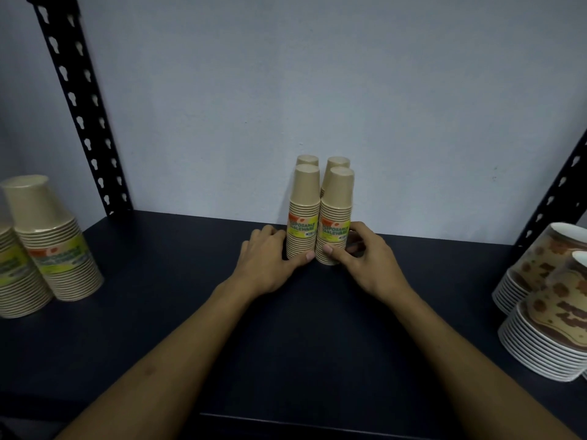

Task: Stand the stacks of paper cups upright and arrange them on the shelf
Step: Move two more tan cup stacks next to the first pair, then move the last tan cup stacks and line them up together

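Standing upright mid-shelf (158,312), four cup stacks (303,214) touch the wall — left hand (270,265) pinching the front-left, right hand (365,262) the front-right; larger stacks (54,242) left, patterned bowls (549,312) right.

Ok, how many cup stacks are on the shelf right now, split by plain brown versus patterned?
Plain brown stacks: 6, four in the middle, two at left
Patterned stacks: 2, at right
Total: 8
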Demonstrator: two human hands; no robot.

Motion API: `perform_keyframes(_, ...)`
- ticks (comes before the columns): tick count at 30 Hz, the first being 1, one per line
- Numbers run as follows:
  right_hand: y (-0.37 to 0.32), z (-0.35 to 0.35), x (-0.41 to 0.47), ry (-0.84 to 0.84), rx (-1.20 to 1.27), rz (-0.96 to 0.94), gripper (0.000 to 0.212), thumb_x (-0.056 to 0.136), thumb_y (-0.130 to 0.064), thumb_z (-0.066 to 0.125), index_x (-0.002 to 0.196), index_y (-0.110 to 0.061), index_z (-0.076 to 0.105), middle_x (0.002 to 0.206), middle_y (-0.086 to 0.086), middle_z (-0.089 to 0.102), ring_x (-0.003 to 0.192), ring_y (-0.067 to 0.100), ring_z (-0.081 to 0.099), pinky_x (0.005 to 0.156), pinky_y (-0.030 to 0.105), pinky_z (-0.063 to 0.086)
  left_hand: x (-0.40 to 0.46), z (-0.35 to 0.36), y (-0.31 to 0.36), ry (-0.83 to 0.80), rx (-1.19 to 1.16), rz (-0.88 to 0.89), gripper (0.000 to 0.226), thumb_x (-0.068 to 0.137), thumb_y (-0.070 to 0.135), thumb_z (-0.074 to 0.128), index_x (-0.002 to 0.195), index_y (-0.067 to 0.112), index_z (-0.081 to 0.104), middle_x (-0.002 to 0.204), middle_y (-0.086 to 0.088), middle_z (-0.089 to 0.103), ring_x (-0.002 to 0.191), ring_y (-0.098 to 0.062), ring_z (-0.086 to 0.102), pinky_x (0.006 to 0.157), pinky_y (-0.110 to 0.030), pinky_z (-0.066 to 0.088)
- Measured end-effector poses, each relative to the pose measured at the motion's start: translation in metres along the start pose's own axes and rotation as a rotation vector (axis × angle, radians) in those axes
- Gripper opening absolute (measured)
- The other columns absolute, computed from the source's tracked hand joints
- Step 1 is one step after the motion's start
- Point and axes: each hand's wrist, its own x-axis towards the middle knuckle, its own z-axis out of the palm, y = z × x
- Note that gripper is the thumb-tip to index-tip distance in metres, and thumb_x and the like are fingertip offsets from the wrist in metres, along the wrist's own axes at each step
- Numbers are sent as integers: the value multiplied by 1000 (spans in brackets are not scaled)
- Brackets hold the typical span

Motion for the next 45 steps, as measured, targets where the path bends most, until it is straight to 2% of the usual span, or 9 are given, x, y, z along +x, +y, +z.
perform_keyframes(5, -3, -1, -2, -7, 3, -2, 45, 87, -39, 76, 128, -26, 61, 98, -16, 68, 93, 2, 65, 79, 12, 48, -2, 0, 1, 9, 13, 2, 66, 87, 74, 50, 133, 26, 57, 123, 1, 50, 120, -18, 44, 98, -36, 35)
perform_keyframes(11, -8, -1, -5, -33, -52, 42, 54, 85, -41, 76, 133, -22, 59, 104, -17, 65, 95, -3, 61, 87, 18, 51, -7, -4, 3, -11, -6, -4, 71, 85, 74, 53, 138, 27, 54, 136, 1, 52, 126, -19, 46, 103, -38, 40)
perform_keyframes(13, -10, -2, -7, -75, -153, 76, 60, 85, -52, 72, 136, -27, 54, 117, -10, 66, 109, 7, 60, 102, 31, 46, -10, -7, 2, -53, -59, -20, 80, 77, 79, 57, 137, 26, 53, 138, 2, 54, 126, -18, 50, 103, -41, 47)
perform_keyframes(15, -15, -6, -12, -153, -358, 123, 64, 86, -61, 65, 141, -32, 48, 133, -4, 60, 129, 19, 47, 110, 43, 30, -12, -10, 0, -82, -91, -43, 90, 69, 84, 58, 137, 25, 52, 136, 2, 57, 124, -17, 54, 102, -43, 50)
perform_keyframes(18, -21, -11, -24, -232, -550, 159, 66, 92, -64, 52, 148, -31, 42, 154, -5, 45, 143, 21, 32, 113, 46, 21, -18, -13, 0, -128, 17, -70, 95, 79, 79, 56, 150, 18, 40, 157, -6, 40, 147, -23, 34, 122, -46, 26)
perform_keyframes(20, -22, -12, -32, -241, -615, 187, 70, 94, -67, 44, 152, -28, 38, 163, -3, 32, 149, 21, 25, 116, 50, 19, -26, -14, 2, -143, 84, -91, 99, 83, 79, 49, 157, 15, 29, 166, -6, 23, 155, -23, 16, 125, -44, 12)
perform_keyframes(28, -38, -12, -70, -280, -696, 273, 70, 100, -64, 25, 159, -26, 22, 169, -1, 13, 157, 22, 7, 124, 55, 7, -83, -14, 14, -145, 193, -118, 87, 97, 70, 23, 161, 14, 10, 170, -8, 3, 157, -22, -2, 127, -43, 1)
perform_keyframes(40, -76, 0, -139, -336, -731, 200, 60, 104, -56, 22, 159, -34, 20, 169, 3, 13, 156, 33, 5, 123, 56, 6, -195, -37, 11, -107, 178, -6, 82, 95, 74, 22, 161, 27, 12, 170, 4, 2, 156, -11, -5, 127, -37, -1)
perform_keyframes(45, -101, 25, -146, -420, -681, 106, 54, 106, -51, 26, 158, -38, 21, 169, 3, 12, 156, 35, 4, 122, 60, 4, -213, -62, -7, -84, 181, -1, 75, 93, 74, 35, 156, 33, 31, 167, 5, 21, 154, -11, 14, 125, -35, 16)
